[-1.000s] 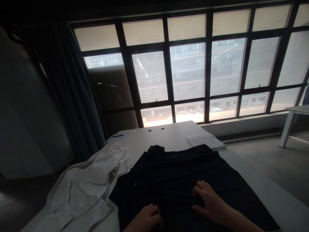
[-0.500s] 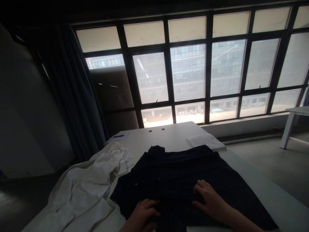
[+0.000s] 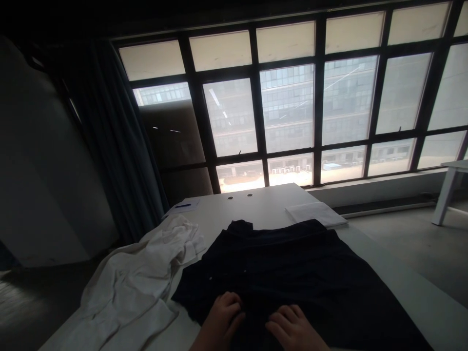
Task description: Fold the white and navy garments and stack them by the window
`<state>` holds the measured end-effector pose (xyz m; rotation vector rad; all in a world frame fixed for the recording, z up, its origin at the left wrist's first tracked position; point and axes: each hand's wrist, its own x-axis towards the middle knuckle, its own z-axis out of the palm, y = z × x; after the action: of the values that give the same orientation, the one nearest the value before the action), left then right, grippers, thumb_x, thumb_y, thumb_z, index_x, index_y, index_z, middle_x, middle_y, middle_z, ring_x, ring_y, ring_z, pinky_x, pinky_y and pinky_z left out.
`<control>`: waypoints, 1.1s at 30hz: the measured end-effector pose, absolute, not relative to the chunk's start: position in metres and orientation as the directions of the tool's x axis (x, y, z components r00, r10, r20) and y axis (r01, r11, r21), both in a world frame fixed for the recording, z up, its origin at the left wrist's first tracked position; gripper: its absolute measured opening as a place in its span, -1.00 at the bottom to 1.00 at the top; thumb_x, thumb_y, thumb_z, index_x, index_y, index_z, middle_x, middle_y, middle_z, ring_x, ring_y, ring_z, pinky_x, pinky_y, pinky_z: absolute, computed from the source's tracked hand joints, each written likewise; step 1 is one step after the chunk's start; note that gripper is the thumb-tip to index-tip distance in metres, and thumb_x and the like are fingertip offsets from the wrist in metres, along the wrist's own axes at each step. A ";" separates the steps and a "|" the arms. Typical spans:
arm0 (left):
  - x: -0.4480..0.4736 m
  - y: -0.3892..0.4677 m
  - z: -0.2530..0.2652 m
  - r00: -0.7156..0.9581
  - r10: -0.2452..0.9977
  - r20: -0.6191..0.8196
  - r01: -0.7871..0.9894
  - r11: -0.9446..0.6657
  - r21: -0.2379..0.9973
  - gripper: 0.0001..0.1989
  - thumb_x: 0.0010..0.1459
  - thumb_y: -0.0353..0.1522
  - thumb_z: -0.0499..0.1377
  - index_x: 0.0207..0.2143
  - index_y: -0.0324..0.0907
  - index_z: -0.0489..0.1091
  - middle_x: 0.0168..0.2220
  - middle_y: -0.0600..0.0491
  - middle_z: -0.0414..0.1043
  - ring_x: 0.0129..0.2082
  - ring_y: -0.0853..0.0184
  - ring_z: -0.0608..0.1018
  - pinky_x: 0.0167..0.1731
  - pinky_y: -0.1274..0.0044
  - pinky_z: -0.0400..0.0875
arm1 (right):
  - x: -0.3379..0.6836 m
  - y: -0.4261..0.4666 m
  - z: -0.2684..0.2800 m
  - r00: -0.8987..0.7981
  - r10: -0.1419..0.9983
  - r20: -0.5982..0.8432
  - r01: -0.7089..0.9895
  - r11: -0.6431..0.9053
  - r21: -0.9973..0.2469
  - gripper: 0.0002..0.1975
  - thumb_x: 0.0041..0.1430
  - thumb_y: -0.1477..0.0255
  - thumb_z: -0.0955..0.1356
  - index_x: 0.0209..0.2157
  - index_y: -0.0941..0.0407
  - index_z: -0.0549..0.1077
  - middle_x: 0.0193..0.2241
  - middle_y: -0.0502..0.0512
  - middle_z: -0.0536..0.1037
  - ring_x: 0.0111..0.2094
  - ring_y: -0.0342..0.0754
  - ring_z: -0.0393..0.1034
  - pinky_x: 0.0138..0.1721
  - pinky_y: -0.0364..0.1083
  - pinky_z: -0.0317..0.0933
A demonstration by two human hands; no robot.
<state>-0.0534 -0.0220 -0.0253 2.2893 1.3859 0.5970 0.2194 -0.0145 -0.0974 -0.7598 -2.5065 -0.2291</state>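
Dark garment, matte cloth, spread wide

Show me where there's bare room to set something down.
The table is bare beyond the dark garment, between the pen and white sheet, and in a strip along the garment's right side. Crowded: near middle, with the left hand and right hand at the garment; left, under crumpled white cloth.
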 end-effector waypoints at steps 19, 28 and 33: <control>-0.072 -0.019 -0.042 0.500 0.861 0.093 0.708 -0.469 0.528 -0.01 -0.25 -0.11 0.51 0.27 0.03 0.26 0.15 -0.07 0.38 0.10 0.00 0.44 0.15 0.25 0.33 | 0.192 -0.003 -0.058 -0.535 0.800 0.272 0.642 0.594 -0.486 -0.86 0.10 0.51 0.32 -0.31 0.07 0.50 -0.28 0.06 0.57 -0.19 0.01 0.41 0.13 0.05 0.15; -0.101 -0.023 -0.009 0.431 0.883 0.185 0.800 -0.469 0.375 -0.39 0.00 -0.55 0.09 0.11 0.06 0.42 0.07 0.05 0.46 0.04 0.24 0.51 0.10 0.47 0.37 | 0.190 -0.004 -0.054 -0.622 0.706 0.337 0.577 0.705 -0.412 -0.49 -0.02 0.60 0.30 0.02 0.06 0.43 -0.11 0.12 0.54 -0.10 0.06 0.39 -0.03 -0.01 0.25; -0.101 -0.033 0.017 0.473 0.869 0.148 0.792 -0.493 0.361 -0.64 -0.04 -0.51 0.15 -0.17 -0.03 0.50 -0.10 0.05 0.52 -0.09 0.23 0.53 -0.04 0.49 0.38 | 0.183 0.000 -0.064 -0.810 0.323 0.490 0.333 0.940 -0.071 -0.91 0.26 0.35 0.33 -0.23 0.03 0.46 -0.20 0.01 0.56 -0.29 -0.06 0.38 -0.26 -0.08 0.26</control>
<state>-0.1015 -0.0328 0.0169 2.4792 1.4261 0.4586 0.1833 0.0004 -0.0640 -0.4679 -2.5819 -0.0251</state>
